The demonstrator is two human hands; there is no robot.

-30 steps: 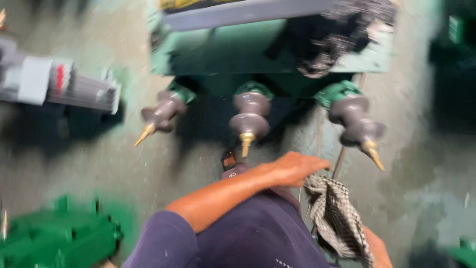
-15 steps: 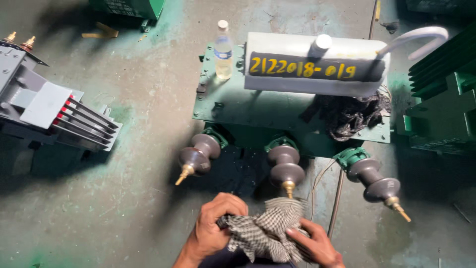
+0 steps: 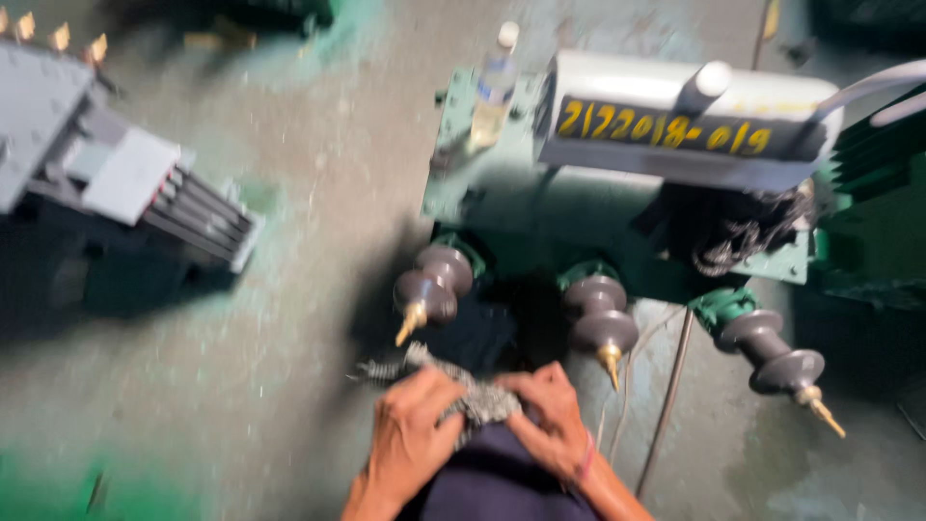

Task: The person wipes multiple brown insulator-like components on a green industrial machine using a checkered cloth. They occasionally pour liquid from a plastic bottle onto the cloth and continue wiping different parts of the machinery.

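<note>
Head view, blurred by motion. We see both hands low in the frame, brought close together over a checked grey rag point(image 3: 463, 391). The left hand point(image 3: 413, 432) has its fingers curled over the rag's near side; the right hand point(image 3: 550, 417) grips the other side, fingers bent, knuckles up. The two hands nearly touch, with the cloth bunched between them; a loose end of it trails out beyond the left hand. Neither hand is spread.

Just above the hands stands a green transformer body point(image 3: 502, 193) with three brown ribbed bushings pointing our way, each ending in a brass tip. The left bushing point(image 3: 431, 287) hangs just above the left hand, its tip near the trailing end of the rag. The middle bushing point(image 3: 600, 318) sits just above and to the right of the right hand. The right bushing point(image 3: 772, 352) lies well out past the right hand.

Farther up, beyond the bushings, a pale grey cylinder tank point(image 3: 675, 130) lies across the transformer top, with yellow writing on its side. A clear plastic bottle point(image 3: 494, 92) stands beside its left end. A dark tangled bundle point(image 3: 738, 232) sits below the tank.

Far off from the left hand, a grey finned unit point(image 3: 106, 183) rests on the green-stained concrete floor point(image 3: 289, 338). A thin cable point(image 3: 670, 386) runs down the floor to the right of the right hand.
</note>
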